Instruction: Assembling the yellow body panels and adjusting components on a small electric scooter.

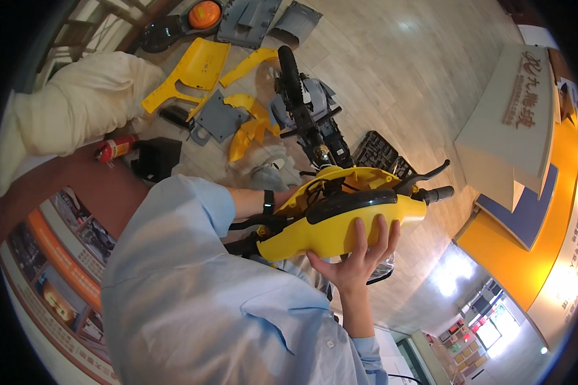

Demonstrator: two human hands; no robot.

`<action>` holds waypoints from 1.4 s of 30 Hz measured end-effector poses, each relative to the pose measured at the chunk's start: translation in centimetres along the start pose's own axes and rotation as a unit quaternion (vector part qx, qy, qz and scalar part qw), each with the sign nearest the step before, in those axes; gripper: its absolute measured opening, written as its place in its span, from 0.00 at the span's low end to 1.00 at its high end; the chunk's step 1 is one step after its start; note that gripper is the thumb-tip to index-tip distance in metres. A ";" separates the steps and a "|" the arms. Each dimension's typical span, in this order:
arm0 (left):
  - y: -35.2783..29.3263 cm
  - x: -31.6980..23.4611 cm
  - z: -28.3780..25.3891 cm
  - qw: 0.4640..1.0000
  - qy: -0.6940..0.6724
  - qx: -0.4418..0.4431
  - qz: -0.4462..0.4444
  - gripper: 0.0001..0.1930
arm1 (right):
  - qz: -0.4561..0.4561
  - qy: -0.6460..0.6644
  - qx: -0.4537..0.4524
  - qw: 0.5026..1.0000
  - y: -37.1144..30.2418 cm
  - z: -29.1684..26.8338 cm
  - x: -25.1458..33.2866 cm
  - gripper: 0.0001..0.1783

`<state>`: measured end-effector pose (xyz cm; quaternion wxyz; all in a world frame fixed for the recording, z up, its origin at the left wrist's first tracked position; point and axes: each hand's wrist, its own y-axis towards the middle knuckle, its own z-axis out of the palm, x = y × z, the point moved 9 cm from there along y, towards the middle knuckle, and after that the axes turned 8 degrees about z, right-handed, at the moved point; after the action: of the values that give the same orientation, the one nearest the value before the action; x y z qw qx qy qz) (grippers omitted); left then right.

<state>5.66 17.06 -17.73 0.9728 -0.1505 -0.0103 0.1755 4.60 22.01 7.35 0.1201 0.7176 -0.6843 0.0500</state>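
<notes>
A yellow handlebar cover (337,234) with a dark, glossy display panel (350,204) sits across the handlebar of a partly stripped electric scooter (318,125). My right hand (359,260) grips this cover at its near edge, fingers spread over the yellow face and thumb toward the left. From the left my forearm, with a black wristband, reaches behind the cover. There my left hand (284,196) is mostly hidden, so its fingers do not show. Cables run inside the raised far half of the cover. A brake lever (430,174) and black grip (439,194) stick out at the right.
Several yellow body panels (202,64) and grey panels (221,119) lie on the floor beyond. An open black tool case (382,154) is right of the scooter. A red fire extinguisher (115,148) and black box (157,157) stand left. A white counter (504,122) is at right.
</notes>
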 end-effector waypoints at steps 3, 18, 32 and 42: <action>-0.1 0.2 -0.3 1.000 0.002 -0.009 0.005 0.30 | -0.015 0.032 -0.066 0.997 -1.6 -0.2 -0.8 0.52; -1.5 0.7 0.7 0.998 -0.054 -0.029 -0.016 0.29 | 0.046 0.041 -0.037 0.997 -4.4 0.0 -3.7 0.57; -1.6 0.4 2.0 0.993 -0.104 0.063 -0.003 0.28 | 0.197 0.146 0.072 0.967 -5.0 1.0 -6.5 0.74; -1.0 2.1 -0.1 0.996 -0.078 0.033 -0.026 0.27 | 0.210 0.188 0.057 0.958 -4.6 2.0 -5.9 0.75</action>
<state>8.00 16.85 -17.59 0.9777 -0.1043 -0.0841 0.1617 8.67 27.43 3.56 0.1924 0.5406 -0.7807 0.2473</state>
